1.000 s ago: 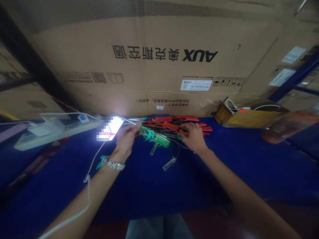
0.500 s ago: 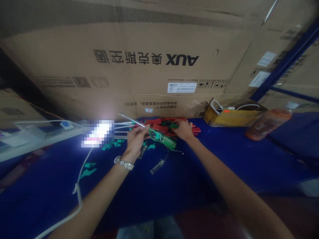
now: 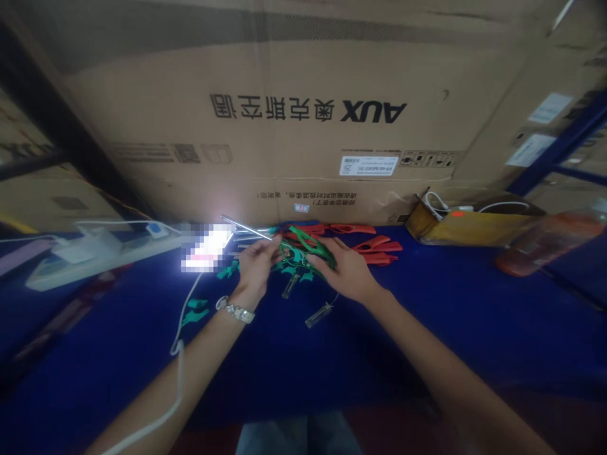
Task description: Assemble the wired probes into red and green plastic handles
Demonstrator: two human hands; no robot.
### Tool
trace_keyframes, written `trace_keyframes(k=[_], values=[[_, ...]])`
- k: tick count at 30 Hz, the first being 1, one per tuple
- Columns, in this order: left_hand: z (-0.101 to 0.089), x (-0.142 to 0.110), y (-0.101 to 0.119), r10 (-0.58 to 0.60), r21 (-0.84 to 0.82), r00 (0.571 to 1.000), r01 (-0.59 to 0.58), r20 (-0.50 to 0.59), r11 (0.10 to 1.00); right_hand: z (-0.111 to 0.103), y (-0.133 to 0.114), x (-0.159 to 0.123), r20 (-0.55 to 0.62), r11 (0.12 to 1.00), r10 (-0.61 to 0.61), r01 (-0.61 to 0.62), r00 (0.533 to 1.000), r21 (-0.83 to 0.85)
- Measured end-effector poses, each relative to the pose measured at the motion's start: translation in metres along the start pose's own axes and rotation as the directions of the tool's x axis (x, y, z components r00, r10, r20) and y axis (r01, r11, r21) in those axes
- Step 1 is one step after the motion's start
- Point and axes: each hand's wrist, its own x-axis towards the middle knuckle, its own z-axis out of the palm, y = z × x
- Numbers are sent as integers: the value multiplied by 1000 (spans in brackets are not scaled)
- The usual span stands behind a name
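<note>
Right hand (image 3: 348, 268) seemingly half-covers green casing (image 3: 317, 248)

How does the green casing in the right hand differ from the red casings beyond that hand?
The green casing is gripped by the right hand, while the red casings lie on the blue table. The green casing stands alone in its colour grip; the red casings are several, spread side by side. Both kinds look elongated.

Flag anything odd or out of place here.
Carton: AUX print is upside down, as if inverted. Green pieces lie scattered around the left hand rather than gathered together, so they look stray. No spill visible.
</note>
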Motion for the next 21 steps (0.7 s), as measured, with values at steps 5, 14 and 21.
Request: trace_keyframes(k=[5, 14, 21], values=[[-28, -1, 6, 2, -63, 999, -5, -51, 998, 31, -24, 13, -47, 979, -126, 117, 991, -166], [-38, -3, 7, -97, -213, 991, 75, -93, 974, 58, -13, 19, -159, 940, -329, 307, 931, -150], [-37, -2, 3, -95, -234, 989, 67, -112, 970, 64, -9, 21, -179, 941, -311, 275, 933, -199]])
